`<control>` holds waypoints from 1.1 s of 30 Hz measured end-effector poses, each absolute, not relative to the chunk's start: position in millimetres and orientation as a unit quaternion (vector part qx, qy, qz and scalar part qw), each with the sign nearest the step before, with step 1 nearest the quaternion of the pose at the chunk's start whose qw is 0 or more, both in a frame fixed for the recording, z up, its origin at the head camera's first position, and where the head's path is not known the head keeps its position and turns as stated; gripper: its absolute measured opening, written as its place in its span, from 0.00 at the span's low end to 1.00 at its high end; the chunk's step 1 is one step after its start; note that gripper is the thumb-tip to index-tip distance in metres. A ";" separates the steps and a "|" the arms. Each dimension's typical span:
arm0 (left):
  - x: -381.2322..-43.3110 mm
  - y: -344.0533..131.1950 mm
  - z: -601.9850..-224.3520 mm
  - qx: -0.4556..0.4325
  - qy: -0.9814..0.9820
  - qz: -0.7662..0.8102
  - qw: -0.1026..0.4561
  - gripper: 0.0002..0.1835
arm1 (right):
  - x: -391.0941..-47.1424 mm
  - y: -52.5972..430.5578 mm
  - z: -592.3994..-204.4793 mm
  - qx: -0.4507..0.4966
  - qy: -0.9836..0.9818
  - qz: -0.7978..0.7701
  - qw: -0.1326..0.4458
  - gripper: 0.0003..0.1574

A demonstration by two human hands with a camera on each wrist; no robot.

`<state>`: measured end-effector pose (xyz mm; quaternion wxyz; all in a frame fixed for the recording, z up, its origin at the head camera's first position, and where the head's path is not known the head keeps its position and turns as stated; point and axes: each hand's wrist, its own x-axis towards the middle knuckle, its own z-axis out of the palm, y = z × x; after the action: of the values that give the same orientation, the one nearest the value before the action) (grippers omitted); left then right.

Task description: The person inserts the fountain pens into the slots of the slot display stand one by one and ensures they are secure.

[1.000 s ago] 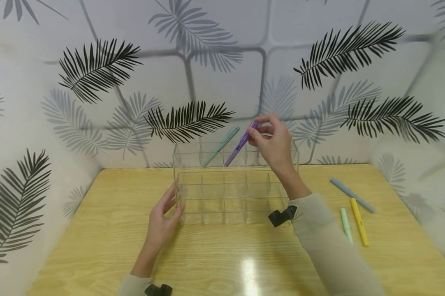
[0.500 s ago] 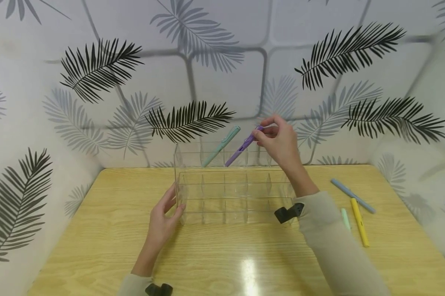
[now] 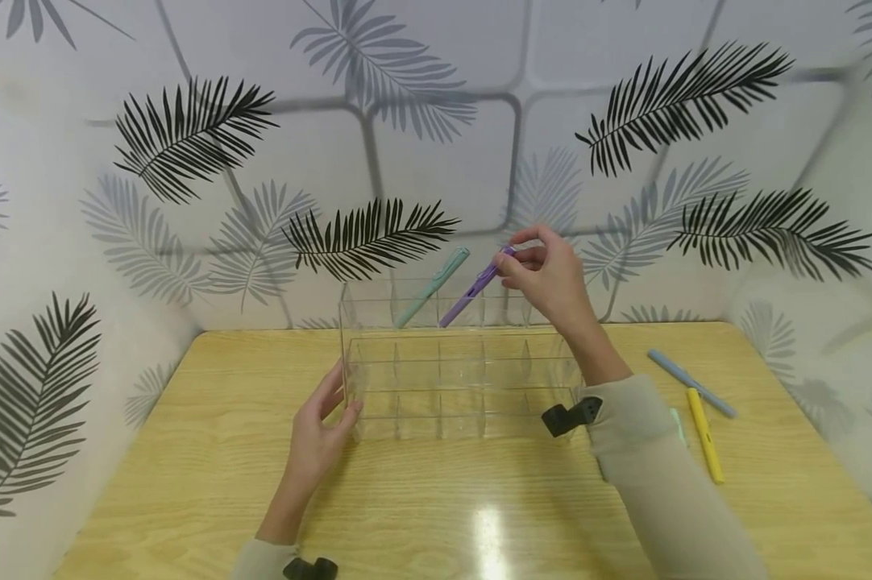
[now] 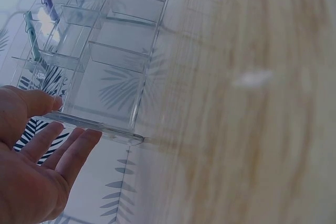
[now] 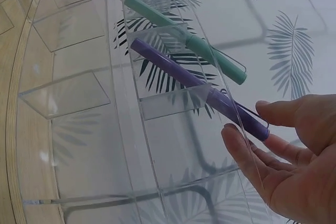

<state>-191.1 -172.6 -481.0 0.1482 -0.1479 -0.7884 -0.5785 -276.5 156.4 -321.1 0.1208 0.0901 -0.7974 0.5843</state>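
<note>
A clear acrylic organizer (image 3: 461, 389) with tiered compartments stands on the table. My left hand (image 3: 318, 431) grips its left side panel, thumb inside and fingers outside in the left wrist view. My right hand (image 3: 552, 278) pinches the cap end of a purple fountain pen (image 5: 176, 71) between thumb and fingers. That pen leans to the right, its lower end inside a back-row compartment. Beside it, a mint-green fountain pen (image 5: 157, 19) leans the same way in the back row, apart from either hand.
On the table's right lie a blue pen (image 3: 690, 382) and a yellow pen (image 3: 705, 435). A light green pen (image 3: 678, 427) is mostly hidden by my right sleeve (image 3: 646, 451). The patterned wall (image 3: 436, 177) rises close behind the organizer.
My right hand has shifted slightly right, and the purple pen's top has tilted right with it. More of the light green pen is now covered by the sleeve. My left hand stays put.
</note>
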 end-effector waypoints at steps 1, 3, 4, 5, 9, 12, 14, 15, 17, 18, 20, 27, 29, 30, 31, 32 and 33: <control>-190.9 -172.7 -481.0 -0.149 -0.789 -0.577 0.149 0.35 | -276.0 157.9 -321.4 0.091 -0.794 0.589 0.119 0.25; -190.4 -173.0 -481.0 -0.154 -0.790 -0.573 0.152 0.35 | -273.5 161.6 -321.7 0.092 -0.791 0.593 0.121 0.27; -190.2 -172.8 -480.6 -0.157 -0.790 -0.573 0.153 0.35 | -271.7 164.0 -321.7 0.090 -0.790 0.593 0.124 0.27; -190.0 -172.8 -480.5 -0.159 -0.789 -0.574 0.153 0.35 | -269.8 166.5 -321.7 0.091 -0.789 0.593 0.128 0.27; -188.4 -172.8 -480.8 -0.153 -0.791 -0.573 0.151 0.35 | -259.8 177.6 -323.3 0.096 -0.784 0.596 0.148 0.25; -187.5 -173.0 -481.7 -0.153 -0.791 -0.572 0.154 0.34 | -250.7 186.5 -325.8 0.102 -0.779 0.597 0.163 0.23; -187.8 -172.8 -482.2 -0.156 -0.791 -0.571 0.156 0.34 | -243.8 192.8 -327.4 0.104 -0.777 0.596 0.174 0.22; -188.0 -172.6 -482.1 -0.159 -0.790 -0.571 0.158 0.34 | -240.0 196.3 -328.2 0.104 -0.776 0.596 0.179 0.21; -189.1 -172.4 -481.9 -0.162 -0.789 -0.571 0.159 0.34 | -232.1 203.1 -329.6 0.106 -0.773 0.595 0.191 0.21; -189.6 -172.3 -481.6 -0.163 -0.789 -0.571 0.159 0.34 | -228.3 206.6 -330.4 0.106 -0.773 0.595 0.195 0.20; -190.2 -172.3 -481.8 -0.164 -0.787 -0.573 0.160 0.35 | -220.9 213.5 -333.1 0.106 -0.773 0.593 0.200 0.20; -190.2 -172.5 -483.0 -0.171 -0.782 -0.576 0.167 0.36 | -199.1 235.5 -346.9 0.088 -0.784 0.580 0.203 0.20; -190.2 -172.0 -482.8 -0.170 -0.783 -0.575 0.167 0.36 | -193.2 242.1 -352.3 0.082 -0.785 0.578 0.207 0.19; -190.2 -171.7 -482.5 -0.170 -0.783 -0.574 0.168 0.36 | -190.5 245.5 -355.0 0.078 -0.786 0.577 0.209 0.18; -190.4 -171.4 -482.3 -0.169 -0.783 -0.574 0.168 0.36 | -187.8 248.8 -357.8 0.071 -0.784 0.578 0.213 0.18; -190.5 -171.0 -482.1 -0.168 -0.784 -0.574 0.168 0.36 | -185.6 252.3 -360.7 0.066 -0.784 0.578 0.217 0.18; -190.6 -170.7 -481.9 -0.168 -0.784 -0.574 0.168 0.36 | -183.6 255.9 -363.5 0.059 -0.782 0.580 0.220 0.17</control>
<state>-190.6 -170.7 -481.9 0.1675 -0.1675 -0.7841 -0.5737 -183.6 255.9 -363.5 0.2203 0.0595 -0.7823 0.5796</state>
